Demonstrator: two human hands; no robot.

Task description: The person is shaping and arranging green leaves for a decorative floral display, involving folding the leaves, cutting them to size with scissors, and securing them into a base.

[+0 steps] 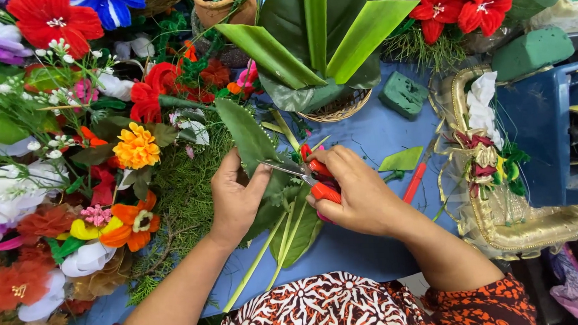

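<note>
L hand [234, 199]: fingers pinch the leaf [251, 137] at its edge
R hand [357, 192]: fingers closed round red-handled scissors [309, 178], blades open on leaf
leaf: centre of blue table [371, 137], just below basket [338, 106]
flowers [135, 145]: left of leaf
foam block [403, 94]: right of basket

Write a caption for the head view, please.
Right hand cuts a broad green leaf, held by left hand, with red-handled scissors.

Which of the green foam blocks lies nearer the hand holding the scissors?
The smaller, darker foam block on the blue table, beside the basket; the bigger block sits farther right.
</note>
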